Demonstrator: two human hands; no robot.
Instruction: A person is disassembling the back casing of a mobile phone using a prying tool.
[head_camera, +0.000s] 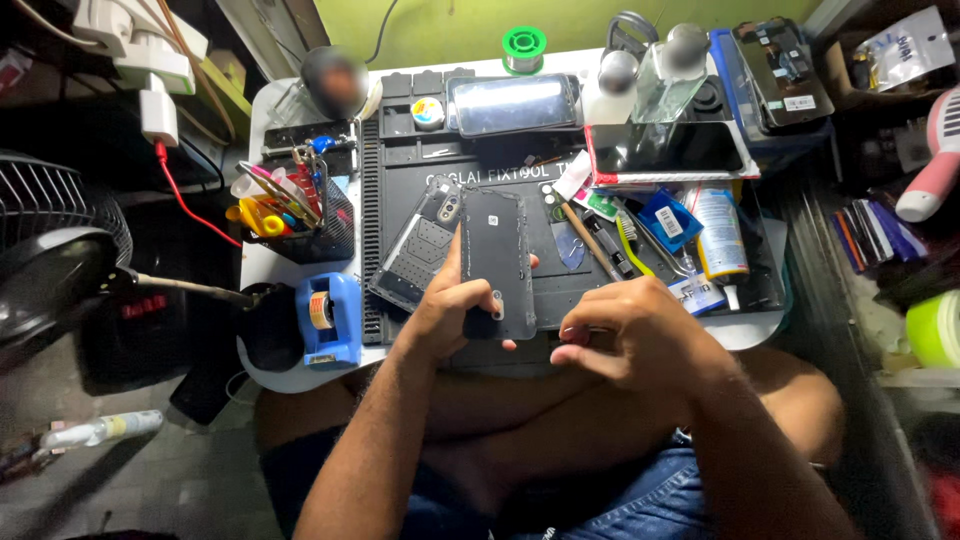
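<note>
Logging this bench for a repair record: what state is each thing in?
Dark phone panel: upright, held in left hand.
Right hand: curled shut, its contents hidden.
Opened phone body: flat on mat, insides showing.
Phone: flat, screen dark.
Tape dispenser: loaded.

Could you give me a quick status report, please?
Left hand grips black phone panel. Right hand curled beside it. Opened phone lies underneath.
</note>
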